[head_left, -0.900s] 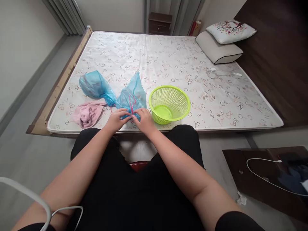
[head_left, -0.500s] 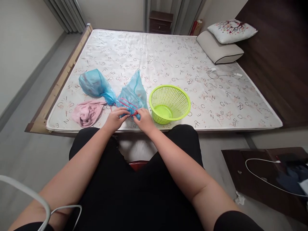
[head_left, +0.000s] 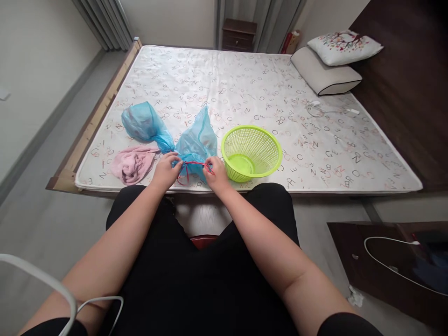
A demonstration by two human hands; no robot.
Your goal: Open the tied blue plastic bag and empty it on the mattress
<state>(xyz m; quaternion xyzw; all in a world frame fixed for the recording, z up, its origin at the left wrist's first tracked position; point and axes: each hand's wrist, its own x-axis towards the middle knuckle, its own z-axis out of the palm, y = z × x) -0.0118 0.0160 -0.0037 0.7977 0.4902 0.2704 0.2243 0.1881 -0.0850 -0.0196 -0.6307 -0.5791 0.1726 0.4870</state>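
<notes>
Letter-printed bedding covers the mattress (head_left: 245,88), which fills the view ahead of the seated person. At its near left edge lies a pink cloth (head_left: 133,162), with a tied blue bag (head_left: 143,123) just behind it. Beside these, the left hand (head_left: 166,169) pinches one end of a red drawstring (head_left: 192,163), fingers closed on it. The string stretches taut across the mouth of a second blue bag (head_left: 198,137) to the right hand (head_left: 216,171), which grips the other end. A lime-green basket (head_left: 252,151) stands just right of that, and two pillows (head_left: 332,65) sit at the far right corner.
</notes>
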